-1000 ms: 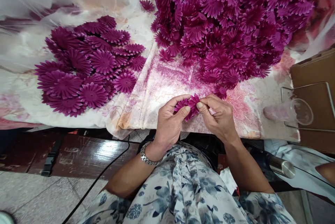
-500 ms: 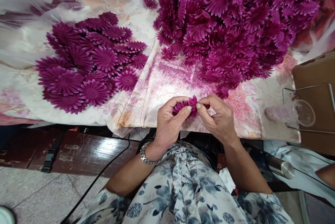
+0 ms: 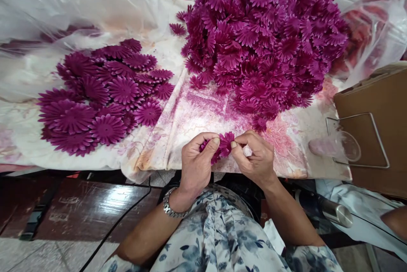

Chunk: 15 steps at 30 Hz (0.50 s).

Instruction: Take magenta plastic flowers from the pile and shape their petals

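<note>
Close to the table's front edge, my left hand (image 3: 197, 164) pinches a purple artificial flower piece (image 3: 225, 147) between thumb and fingers. My right hand (image 3: 256, 157) grips the same piece at its right edge with thumb and forefinger. Part of the piece is hidden behind the left fingers, so I cannot tell how many layers it has. Beyond my hands rises a big heap of loose purple petal pieces (image 3: 254, 43). To the left lies a smaller pile of flat, rounder purple flower pieces (image 3: 108, 130), stacked on one another.
A flowered cloth (image 3: 203, 115) covers the table. At the right, a clear plastic cup (image 3: 330, 147) lies by a wire frame (image 3: 378, 136) and a cardboard box (image 3: 365, 106). Clear plastic sheeting (image 3: 79, 4) spreads at the back left. Another person's arm (image 3: 394, 221) shows at the right edge.
The camera view has tilted up, so everything sits lower in the picture. Between my hands, the flower piece has turned and more of its petals show.
</note>
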Motion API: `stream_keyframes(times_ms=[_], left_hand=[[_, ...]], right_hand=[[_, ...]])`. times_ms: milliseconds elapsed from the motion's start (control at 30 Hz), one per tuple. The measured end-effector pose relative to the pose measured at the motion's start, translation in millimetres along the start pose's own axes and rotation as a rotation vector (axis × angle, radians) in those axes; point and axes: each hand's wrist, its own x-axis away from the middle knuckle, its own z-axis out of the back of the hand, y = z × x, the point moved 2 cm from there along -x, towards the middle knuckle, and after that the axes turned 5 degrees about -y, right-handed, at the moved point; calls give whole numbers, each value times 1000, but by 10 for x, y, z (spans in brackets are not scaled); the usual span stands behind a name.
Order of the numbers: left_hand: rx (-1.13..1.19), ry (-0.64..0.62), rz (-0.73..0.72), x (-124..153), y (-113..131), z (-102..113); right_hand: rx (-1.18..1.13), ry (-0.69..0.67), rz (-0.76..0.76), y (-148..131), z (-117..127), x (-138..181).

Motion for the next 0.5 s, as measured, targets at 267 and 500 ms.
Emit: stream_keyframes(times_ms=[267,500], left_hand=[[66,85,-71,-66,105,39],[111,19,-48,-75,155,19]], right_hand=[[-46,12,-90,59,92,-29],[-47,-52,-135,179,142,-33]])
